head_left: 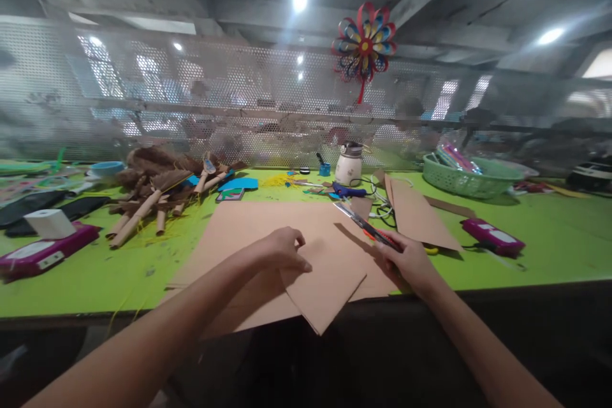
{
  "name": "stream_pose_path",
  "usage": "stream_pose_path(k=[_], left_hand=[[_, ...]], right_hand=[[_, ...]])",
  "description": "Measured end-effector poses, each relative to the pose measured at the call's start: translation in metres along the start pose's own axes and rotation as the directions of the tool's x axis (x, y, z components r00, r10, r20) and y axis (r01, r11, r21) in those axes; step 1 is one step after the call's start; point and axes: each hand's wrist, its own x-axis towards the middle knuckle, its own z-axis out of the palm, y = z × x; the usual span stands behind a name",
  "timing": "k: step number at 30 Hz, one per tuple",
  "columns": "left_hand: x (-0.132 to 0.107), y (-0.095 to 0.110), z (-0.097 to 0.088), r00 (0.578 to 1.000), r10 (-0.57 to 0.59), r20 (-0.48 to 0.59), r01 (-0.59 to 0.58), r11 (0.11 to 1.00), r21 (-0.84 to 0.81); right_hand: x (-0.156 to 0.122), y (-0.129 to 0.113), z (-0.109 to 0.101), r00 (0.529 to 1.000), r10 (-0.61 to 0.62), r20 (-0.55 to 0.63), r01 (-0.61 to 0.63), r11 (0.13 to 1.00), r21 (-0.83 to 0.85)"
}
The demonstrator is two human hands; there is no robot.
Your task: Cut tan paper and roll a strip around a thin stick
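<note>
Large sheets of brown kraft paper (248, 223) lie on the green tabletop and reach over its front edge. A smaller folded or stacked piece of brown paper (327, 299) rests on them, one corner pointing toward me. My left hand (287, 248) is over the sheets at the small piece's left side, thumb and curled fingers apart, with nothing visible between them. Held in my right hand (406, 261) is a utility knife (366, 226) with an orange and black handle. Its blade end points up and left above the paper.
Brown paper rolls and crumpled pieces (143, 197) are heaped at the left. Behind the sheets are a blue glue gun (349, 190), cables and a white jar (349, 166). A green basket (459, 178) and a purple power strip (492, 237) are at the right. A perforated screen rises behind.
</note>
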Motion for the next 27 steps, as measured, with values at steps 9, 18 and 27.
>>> stream_pose_path(k=[9,18,27], left_hand=[[-0.030,-0.002,-0.023,0.998,0.056,0.009,-0.038,0.787,-0.616],[-0.069,0.027,-0.044,0.690,0.509,-0.515,-0.620,0.783,-0.057],[-0.080,0.011,-0.006,0.650,0.656,-0.382,-0.629,0.748,0.214]], right_hand=[[-0.001,0.001,-0.001,1.000,0.017,-0.016,-0.013,0.978,0.206],[0.003,0.010,-0.002,0.992,0.123,-0.003,-0.097,0.802,0.590],[-0.037,-0.012,-0.038,0.999,0.013,0.029,-0.024,0.915,0.403]])
